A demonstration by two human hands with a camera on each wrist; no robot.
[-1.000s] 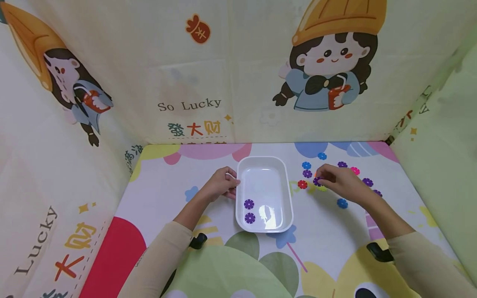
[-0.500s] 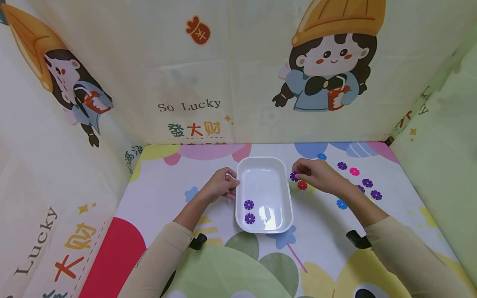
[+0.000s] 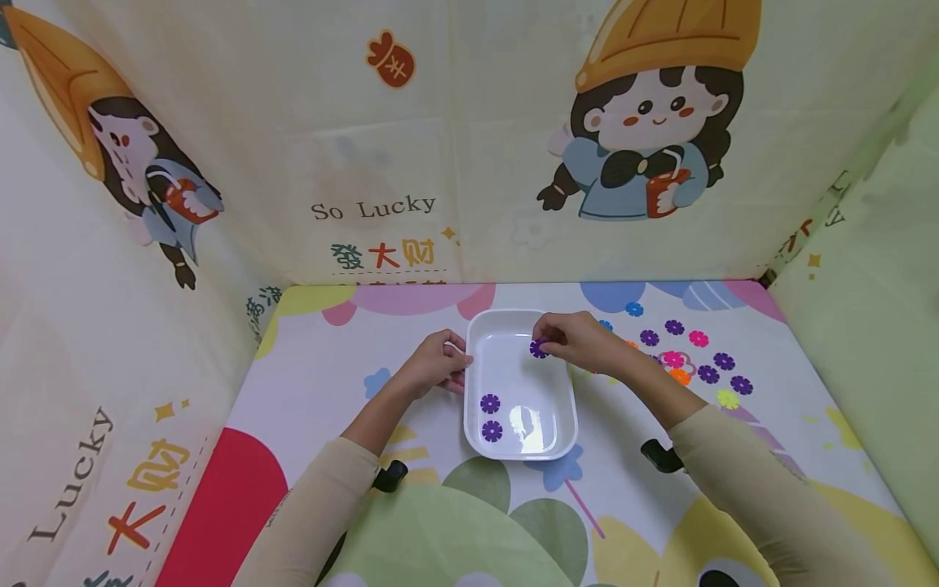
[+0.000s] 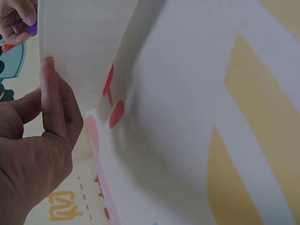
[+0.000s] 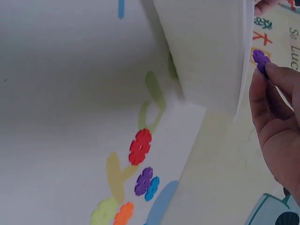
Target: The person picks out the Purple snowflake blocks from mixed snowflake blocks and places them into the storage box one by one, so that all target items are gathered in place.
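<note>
Head view shows a white tray (image 3: 513, 371) on the table (image 3: 315, 359), about midway between its left and right edges and near the far edge. The person's left hand (image 3: 433, 361) pinches the tray's left rim, thumb on top, other fingers against the outer wall. The right hand (image 3: 583, 342) pinches a purple flower piece (image 3: 538, 350) between thumb and fingertips, over the tray toward its far right corner. Two flat purple pieces (image 3: 490, 403) lie inside by the tray's near left corner, just beside each other. Toward the table's far right corner spread loose pieces, among them a blue piece (image 3: 634, 309), a pink piece (image 3: 698, 338) and a yellow piece (image 3: 728, 399); the right forearm hides part of this group. From the right wrist, a red piece (image 5: 140, 146) shows near the tray. Printed cloth (image 3: 374, 163) hangs behind the table's far edge.
</note>
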